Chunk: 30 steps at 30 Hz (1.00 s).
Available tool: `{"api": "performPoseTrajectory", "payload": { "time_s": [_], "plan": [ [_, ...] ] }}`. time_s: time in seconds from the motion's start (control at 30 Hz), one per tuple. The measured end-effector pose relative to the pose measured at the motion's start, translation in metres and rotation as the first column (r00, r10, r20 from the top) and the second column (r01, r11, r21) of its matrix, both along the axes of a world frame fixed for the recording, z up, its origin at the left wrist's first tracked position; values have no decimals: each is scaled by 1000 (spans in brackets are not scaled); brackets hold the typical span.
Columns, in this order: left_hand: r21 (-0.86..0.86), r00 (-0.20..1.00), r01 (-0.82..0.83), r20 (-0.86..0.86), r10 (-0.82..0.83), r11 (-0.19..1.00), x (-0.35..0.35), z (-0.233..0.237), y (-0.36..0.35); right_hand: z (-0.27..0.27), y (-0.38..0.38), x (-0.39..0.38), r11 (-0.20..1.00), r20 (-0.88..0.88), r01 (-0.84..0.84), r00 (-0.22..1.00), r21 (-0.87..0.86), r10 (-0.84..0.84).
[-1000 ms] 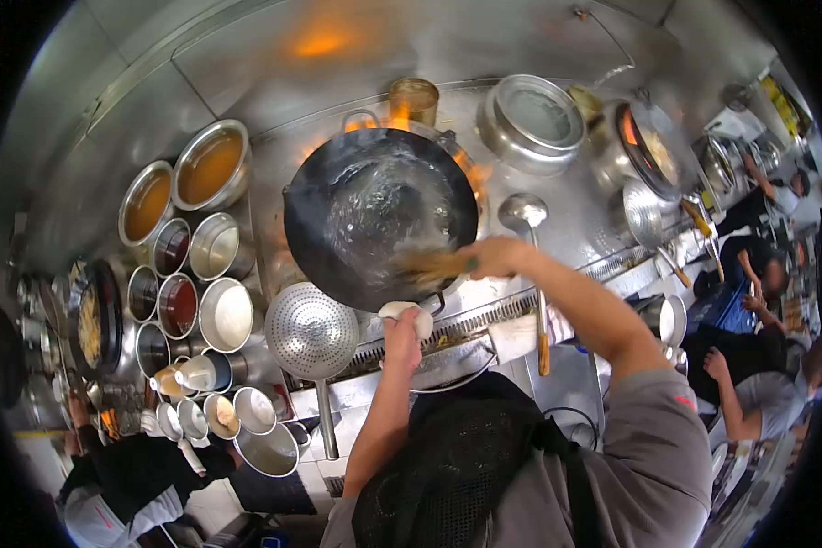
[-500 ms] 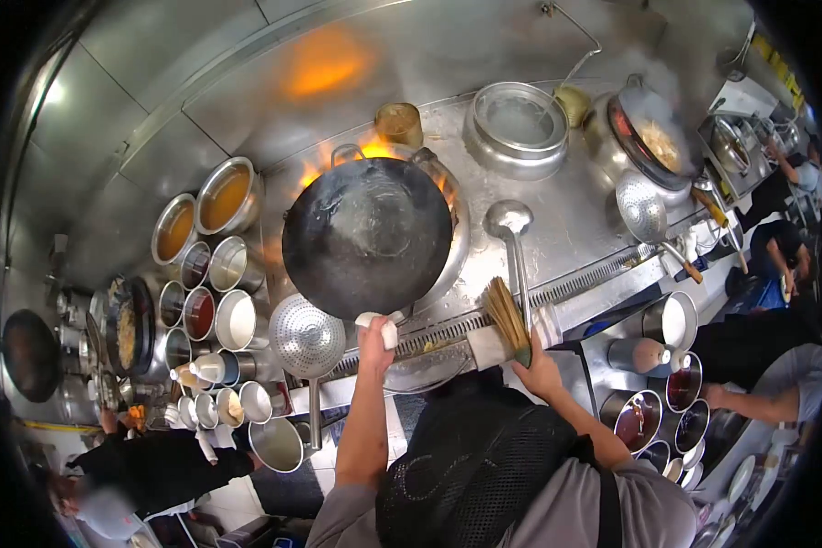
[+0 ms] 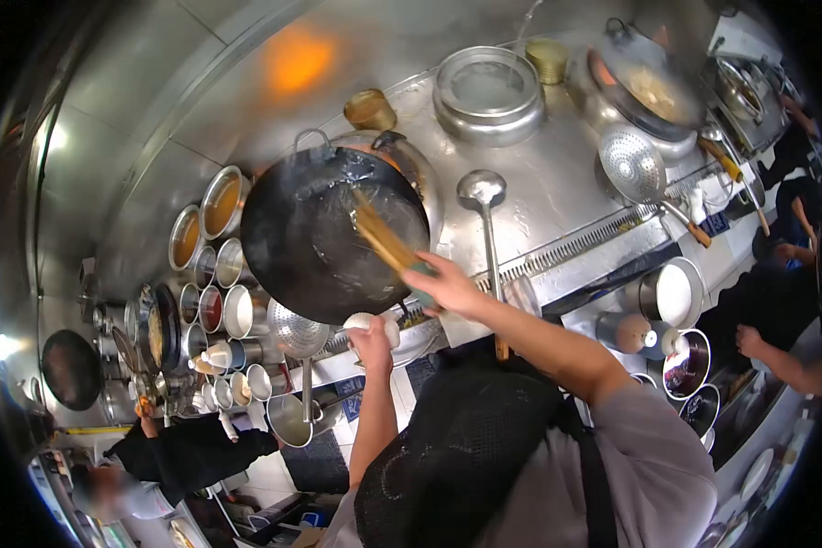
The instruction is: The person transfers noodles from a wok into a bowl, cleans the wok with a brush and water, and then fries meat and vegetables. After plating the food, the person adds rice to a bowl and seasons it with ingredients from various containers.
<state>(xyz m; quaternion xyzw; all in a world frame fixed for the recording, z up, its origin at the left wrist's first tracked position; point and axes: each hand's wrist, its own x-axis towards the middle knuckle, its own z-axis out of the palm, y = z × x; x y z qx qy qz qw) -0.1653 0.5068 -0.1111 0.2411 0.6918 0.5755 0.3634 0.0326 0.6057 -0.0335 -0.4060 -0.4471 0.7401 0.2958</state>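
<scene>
A large black wok sits tilted over the burner, with some water and wet streaks inside. My left hand grips a white cloth at the wok's near edge. My right hand is closed around the green-bound end of a bamboo brush, whose bristles reach into the wok. A steel ladle lies on the stove to the right of the wok. Just below the wok rests a perforated strainer.
A round steel pot stands behind the ladle. Farther right are a steaming wok and another strainer. Sauce containers line the left side. Co-workers are at the lower left and right.
My right hand has lifted the brush from beside the ladle and brought it left into the wok. The flames around the wok no longer show, and the view has shifted.
</scene>
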Motion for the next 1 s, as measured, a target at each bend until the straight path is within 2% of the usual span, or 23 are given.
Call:
{"api": "performPoseTrajectory", "payload": {
  "time_s": [0.07,0.1,0.17,0.2,0.23,0.27,0.33,0.37,0.4,0.43,0.5,0.53,0.6,0.63,0.67,0.7,0.73,0.77,0.8,0.83,0.9,0.93,1.0],
  "plan": [
    [74,981,4,-195,11,997,16,5,2,9,29,-37,974,-209,-49,978,-221,2],
    [69,980,13,-197,1,998,24,10,1,7,44,-53,968,-276,-88,961,-237,20],
    [-46,824,-82,-566,41,996,36,15,1,13,58,-58,960,-341,-127,939,-249,35],
    [-48,823,-82,-566,40,996,38,18,2,14,62,-58,968,-368,-73,930,-241,-21],
    [32,732,-27,-680,42,999,39,19,2,21,64,-56,972,-394,-23,916,-235,-74],
    [102,626,36,-778,57,994,38,19,1,35,62,-31,966,-421,-78,906,-248,-35],
    [48,598,68,-801,-2,997,30,15,0,41,64,4,932,-588,-81,794,-354,-154],
    [-6,563,110,-824,-67,994,26,13,0,34,69,26,920,-662,-207,745,-334,-73],
    [-77,634,134,-760,-145,988,26,19,-1,39,69,48,897,-690,-299,724,-327,-10],
    [-81,641,123,-755,-142,989,26,25,-1,45,66,63,894,-687,-303,727,-329,-7],
    [-46,405,263,-901,-154,964,25,33,3,40,62,72,883,-711,-309,703,-353,-38],
    [-33,403,270,-904,-144,962,23,33,5,39,55,60,881,-706,-313,707,-356,-35],
    [-40,477,224,-867,-145,974,18,24,4,40,25,26,975,-448,36,884,-220,-134],
    [-47,541,184,-829,-142,982,15,20,5,41,10,17,998,-231,-47,972,-31,38],
    [-41,542,184,-829,-137,982,11,18,8,-24,-5,-8,809,-124,32,991,586,51],
    [15,571,182,-816,-93,983,6,15,10,-11,-25,-1,835,175,-235,970,498,169],
    [71,598,179,-800,-51,981,0,15,11,-41,-36,0,713,360,-334,925,616,122],
    [80,599,182,-799,-46,980,-6,18,12,-51,-30,8,689,627,-486,777,538,58],
    [80,722,126,-691,-36,989,-8,23,12,-62,-19,21,678,834,-608,551,414,-15],
    [62,826,73,-563,-26,995,-9,25,9,-114,23,31,678,900,-665,436,312,14],
    [98,834,50,-552,13,994,-11,21,11,-90,85,49,684,866,-538,381,493,-325],
    [98,859,26,-511,28,995,-13,17,14,-72,114,50,601,808,-541,349,588,-475],
    [97,902,-44,-425,81,994,-21,5,22,-15,146,49,607,788,-507,327,612,-521]
  ]
}}
